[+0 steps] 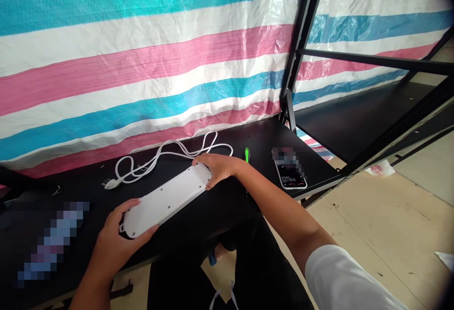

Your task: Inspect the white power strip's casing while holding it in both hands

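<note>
Firmly in both hands: a white power strip (166, 201)

Its long axis ran diagonally, from the near end at the lower left of the head view up toward the far end on the right. The left hand (114, 239) was nearer the person's body, cupped round the near end with the fingers curled over one long edge and the thumb along the other, closed on the plastic. The right hand (218, 169) took the far end from above, its fingers bent over the rim, and it too was closed on the strip. Neither hand had hold of anything else.

The strip lay over a black tabletop (227, 220), though whether it touched the surface could not be told. Its upward face was plain matte white, with small round recesses spaced along it and no sockets showing. A small loop tab stuck out at the near end, and a seam along the lower edge looked like the join of a two-part casing.

Beyond it lay a loose coil of white cable (170, 156) ending in a plug (111, 184); any join to the strip was hidden. Just past the right wrist was a green-handled screwdriver (247, 155), and farther right lay a smartphone (290, 173) with its screen lit, partly blurred. A striped tarpaulin (142, 64) hung behind the tabletop.
</note>
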`<state>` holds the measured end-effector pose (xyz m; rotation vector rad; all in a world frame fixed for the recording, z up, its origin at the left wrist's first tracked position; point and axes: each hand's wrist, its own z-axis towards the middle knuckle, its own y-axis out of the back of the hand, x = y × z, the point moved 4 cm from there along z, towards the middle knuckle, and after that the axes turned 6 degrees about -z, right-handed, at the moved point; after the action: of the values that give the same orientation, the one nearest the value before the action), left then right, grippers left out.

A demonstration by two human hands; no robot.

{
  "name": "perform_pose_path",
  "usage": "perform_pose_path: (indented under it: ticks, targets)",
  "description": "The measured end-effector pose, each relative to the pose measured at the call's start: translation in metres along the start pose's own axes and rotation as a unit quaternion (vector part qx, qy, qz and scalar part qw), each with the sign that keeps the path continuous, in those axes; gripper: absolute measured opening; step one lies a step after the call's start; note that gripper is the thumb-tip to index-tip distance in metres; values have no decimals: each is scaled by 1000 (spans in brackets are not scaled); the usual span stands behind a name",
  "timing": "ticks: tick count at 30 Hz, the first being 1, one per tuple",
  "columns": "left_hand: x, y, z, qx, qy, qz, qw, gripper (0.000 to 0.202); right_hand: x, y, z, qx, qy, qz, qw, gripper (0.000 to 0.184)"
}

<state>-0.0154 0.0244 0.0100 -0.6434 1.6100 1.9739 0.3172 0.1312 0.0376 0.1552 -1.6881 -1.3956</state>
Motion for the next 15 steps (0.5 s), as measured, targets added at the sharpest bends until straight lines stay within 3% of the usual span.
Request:
perform_pose_path:
  ticks: [15]
  targets:
    - [1,-1,1,-7,-8,2,1000,75,-3,-1,3,-28,17,19,999,90]
